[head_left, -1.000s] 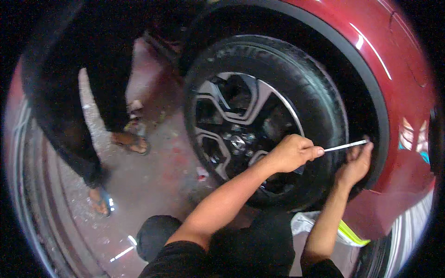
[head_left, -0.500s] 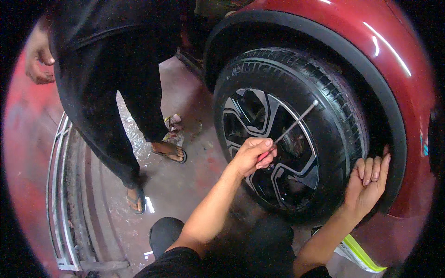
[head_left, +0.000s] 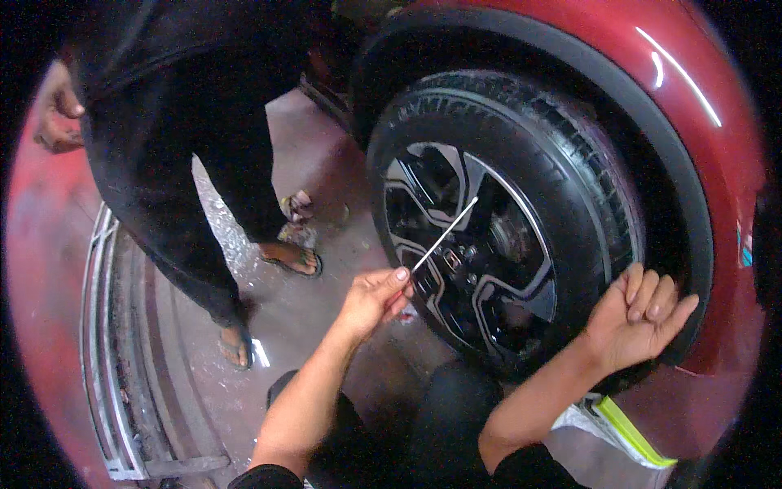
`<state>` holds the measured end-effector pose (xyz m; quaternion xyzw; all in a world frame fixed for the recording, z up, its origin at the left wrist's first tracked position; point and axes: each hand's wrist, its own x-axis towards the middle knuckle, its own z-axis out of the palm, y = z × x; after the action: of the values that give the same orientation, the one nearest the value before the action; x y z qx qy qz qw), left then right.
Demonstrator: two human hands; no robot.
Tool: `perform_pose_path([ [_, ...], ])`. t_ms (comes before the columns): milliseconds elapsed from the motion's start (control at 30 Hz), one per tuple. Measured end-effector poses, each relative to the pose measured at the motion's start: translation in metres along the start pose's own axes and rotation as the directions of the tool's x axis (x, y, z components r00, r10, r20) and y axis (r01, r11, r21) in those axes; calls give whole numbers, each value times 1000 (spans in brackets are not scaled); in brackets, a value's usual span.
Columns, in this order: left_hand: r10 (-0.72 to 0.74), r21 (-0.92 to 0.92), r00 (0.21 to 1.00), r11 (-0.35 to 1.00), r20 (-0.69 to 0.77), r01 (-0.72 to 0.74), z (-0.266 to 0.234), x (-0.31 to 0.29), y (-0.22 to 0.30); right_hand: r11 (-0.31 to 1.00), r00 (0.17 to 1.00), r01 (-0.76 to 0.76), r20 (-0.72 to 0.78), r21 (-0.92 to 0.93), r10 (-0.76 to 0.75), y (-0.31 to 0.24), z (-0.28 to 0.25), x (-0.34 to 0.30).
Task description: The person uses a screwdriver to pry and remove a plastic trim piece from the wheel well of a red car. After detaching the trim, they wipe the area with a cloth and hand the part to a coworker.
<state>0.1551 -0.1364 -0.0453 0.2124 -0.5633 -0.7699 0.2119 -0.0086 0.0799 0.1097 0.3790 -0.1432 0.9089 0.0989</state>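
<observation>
My left hand (head_left: 375, 303) is closed around the handle end of a thin screwdriver (head_left: 444, 236). Its long metal shaft slants up and to the right, with the tip in front of the wheel's spokes; I cannot tell whether it touches them. A little of the red handle shows between the fingers. Beside the tyre (head_left: 570, 204), at its lower right, my right hand (head_left: 639, 314) has loosely bent fingers and an outstretched thumb, with nothing visible in it. The alloy wheel (head_left: 489, 179) is dark with silver-edged spokes and sits under the red car's fender (head_left: 684, 73).
A person in dark clothes (head_left: 171, 147) and sandals stands at my left. Behind them a metal frame (head_left: 98, 342) lies along the floor. Crumpled wrapping (head_left: 297, 205) lies near the person's foot. A yellow-green edged packet (head_left: 631, 432) is below my right forearm.
My left hand has drawn back down and left with the screwdriver, its tip shifting from the tyre sidewall to over the spokes. The right hand has lowered slightly and turned, thumb now spread.
</observation>
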Motion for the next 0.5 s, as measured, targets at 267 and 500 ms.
perform_pose_path([
  [267,69,9,997,998,-27,-69,-7,0,7,986,988,43,-143,-159,-66,12,-1,13],
  [500,180,-38,983,983,24,-179,-15,-21,22,984,978,74,-183,-163,-104,14,11,9],
])
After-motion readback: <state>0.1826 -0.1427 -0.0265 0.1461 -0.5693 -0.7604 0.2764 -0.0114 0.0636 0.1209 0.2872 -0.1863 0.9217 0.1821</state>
